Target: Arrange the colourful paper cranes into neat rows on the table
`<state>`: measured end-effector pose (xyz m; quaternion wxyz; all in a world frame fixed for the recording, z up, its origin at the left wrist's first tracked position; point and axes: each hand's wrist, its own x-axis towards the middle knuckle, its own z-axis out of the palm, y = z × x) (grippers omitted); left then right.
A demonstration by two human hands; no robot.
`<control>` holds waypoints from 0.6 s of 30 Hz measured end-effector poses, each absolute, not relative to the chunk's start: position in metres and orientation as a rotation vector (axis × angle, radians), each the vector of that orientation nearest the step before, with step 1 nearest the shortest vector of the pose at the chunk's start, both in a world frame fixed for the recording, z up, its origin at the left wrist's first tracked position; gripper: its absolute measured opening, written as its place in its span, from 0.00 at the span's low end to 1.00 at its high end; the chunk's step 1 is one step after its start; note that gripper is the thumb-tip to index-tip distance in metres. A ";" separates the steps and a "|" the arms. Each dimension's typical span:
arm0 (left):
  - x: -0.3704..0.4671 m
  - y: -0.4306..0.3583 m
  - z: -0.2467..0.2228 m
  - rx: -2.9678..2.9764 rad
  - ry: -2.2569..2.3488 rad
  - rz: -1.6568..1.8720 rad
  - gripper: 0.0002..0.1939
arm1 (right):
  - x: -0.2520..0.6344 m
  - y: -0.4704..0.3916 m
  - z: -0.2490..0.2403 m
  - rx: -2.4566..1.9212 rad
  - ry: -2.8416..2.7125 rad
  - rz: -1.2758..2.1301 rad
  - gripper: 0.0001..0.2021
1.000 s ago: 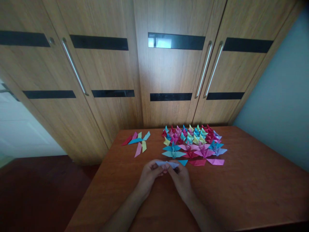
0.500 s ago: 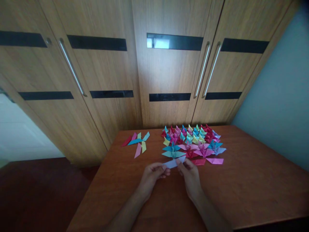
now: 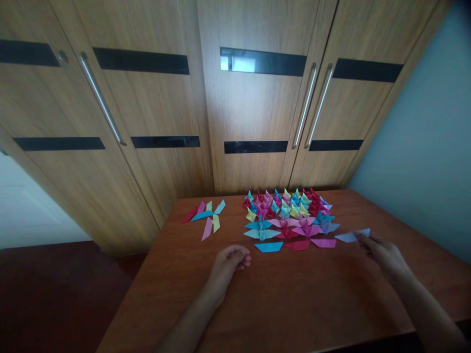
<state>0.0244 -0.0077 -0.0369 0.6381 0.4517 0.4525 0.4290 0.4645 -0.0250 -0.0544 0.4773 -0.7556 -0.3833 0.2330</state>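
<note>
Between the fingertips of my right hand [image 3: 382, 252] is a pale lavender folded paper strip [image 3: 346, 237], out to the right of the other papers. My left hand [image 3: 230, 267] rests over the table with its fingers curled together and nothing visible in them. Just beyond it lie a blue folded strip [image 3: 269, 247], a red one [image 3: 298, 245] and a pink one [image 3: 323, 243] in a row. Behind them stand several colourful folded paper cranes [image 3: 307, 228], packed closely in rows.
Several loose folded strips [image 3: 208, 226] lie at the table's back left. Wooden cupboard doors [image 3: 250, 108] with long metal handles rise behind the brown table [image 3: 279, 299]. A pale blue wall [image 3: 423, 147] stands on the right.
My right hand has moved right with the lavender strip, which both hands held before. My left hand has let go of it. The blue strip in the front row now shows.
</note>
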 end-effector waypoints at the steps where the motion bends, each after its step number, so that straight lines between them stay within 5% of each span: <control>1: 0.025 -0.008 -0.037 1.031 1.032 0.981 0.13 | 0.474 -0.025 -0.058 -1.969 -0.985 0.537 0.21; 7: 0.024 -0.007 -0.037 1.063 1.008 0.969 0.12 | 0.485 -0.024 -0.065 -2.611 -1.116 0.258 0.27; 18: 0.025 -0.009 -0.032 1.060 1.021 0.958 0.12 | 0.475 -0.016 -0.067 -2.640 -1.051 0.219 0.31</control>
